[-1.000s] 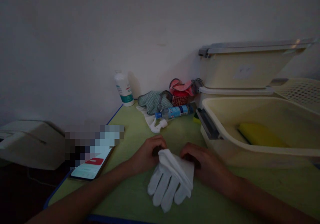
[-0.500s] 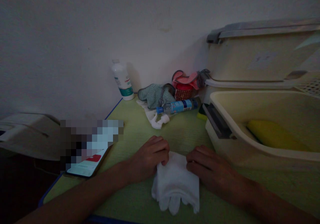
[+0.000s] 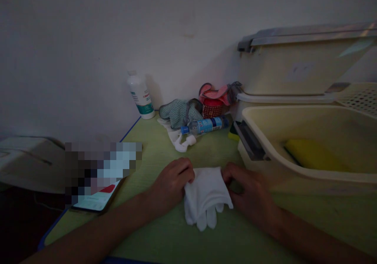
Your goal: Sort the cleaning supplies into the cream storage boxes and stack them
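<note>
With the work as the clock's centre, a white knitted-looking cloth glove (image 3: pixel 207 191) sits between the person's hands over the pale green, blue-edged bench (image 3: pixel 159 236). Its finger ends point to six o'clock, and a flap of cloth covers their upper parts. Whether it is one glove or a pair cannot be told.

At nine o'clock the left hand (image 3: pixel 173 181) has its grip closed on the flap's edge. At three, the right hand (image 3: pixel 250 189) is partly curled, thumb and forefinger apart at the opposite edge; whether its grip pinches any cloth cannot be told.

If that side is only touched, a pull from the left could skew the flap or slip it free. Soft fabric may also bunch where the layers overlap.

The cream plastic bin (image 3: pixel 312 183) stands close at two o'clock, so an outward swing of the right hand could knock it. The lit, flat phone (image 3: pixel 94 202) lies near the left forearm at nine, where a careless sweep might push it off the bench's edge.
</note>
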`<act>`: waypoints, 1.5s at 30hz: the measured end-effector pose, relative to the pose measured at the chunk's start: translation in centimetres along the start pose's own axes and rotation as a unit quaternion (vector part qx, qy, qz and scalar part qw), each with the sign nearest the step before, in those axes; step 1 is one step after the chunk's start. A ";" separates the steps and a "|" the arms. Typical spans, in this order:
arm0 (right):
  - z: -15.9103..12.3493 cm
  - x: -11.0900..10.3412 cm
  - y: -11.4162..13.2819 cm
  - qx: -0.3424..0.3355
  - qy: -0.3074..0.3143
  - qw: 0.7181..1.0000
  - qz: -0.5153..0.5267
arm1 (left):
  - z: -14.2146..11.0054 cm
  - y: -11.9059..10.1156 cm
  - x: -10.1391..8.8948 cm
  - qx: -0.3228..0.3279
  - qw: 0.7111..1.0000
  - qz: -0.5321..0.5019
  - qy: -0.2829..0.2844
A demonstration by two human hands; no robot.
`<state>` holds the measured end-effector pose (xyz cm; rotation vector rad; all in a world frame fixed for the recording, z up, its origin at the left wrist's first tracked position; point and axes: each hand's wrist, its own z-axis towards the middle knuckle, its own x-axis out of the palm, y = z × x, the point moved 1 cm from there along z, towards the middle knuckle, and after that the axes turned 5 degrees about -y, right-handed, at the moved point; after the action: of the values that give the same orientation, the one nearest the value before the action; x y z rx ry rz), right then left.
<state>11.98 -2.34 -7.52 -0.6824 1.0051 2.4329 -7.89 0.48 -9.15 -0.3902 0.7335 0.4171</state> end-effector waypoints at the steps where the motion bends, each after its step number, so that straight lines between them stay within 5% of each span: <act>1: 0.1 -0.1 0.1 -0.007 0.007 1.000 0.012 | 0.0 -0.1 -0.1 0.012 1.000 0.008 0.002; 8: 0.4 -1.5 0.4 -0.128 0.218 0.967 0.006 | 0.5 -0.6 -1.4 0.159 0.980 0.118 0.033; 13: 0.7 -1.8 0.6 -0.174 0.302 0.937 -0.026 | 0.5 -0.4 -1.4 0.179 0.976 0.122 0.029; 22: 0.7 -1.9 0.7 -0.112 0.347 0.931 -0.024 | -0.2 0.0 -1.1 0.110 0.994 0.019 -0.017; 45: 0.4 -2.2 0.6 -0.101 0.346 0.932 -0.036 | 0.0 -0.1 -2.0 0.190 0.979 -0.049 0.059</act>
<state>13.24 -2.84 -5.67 -1.6961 0.9353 2.2757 -9.16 -0.07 -7.67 -0.0899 0.8854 0.1558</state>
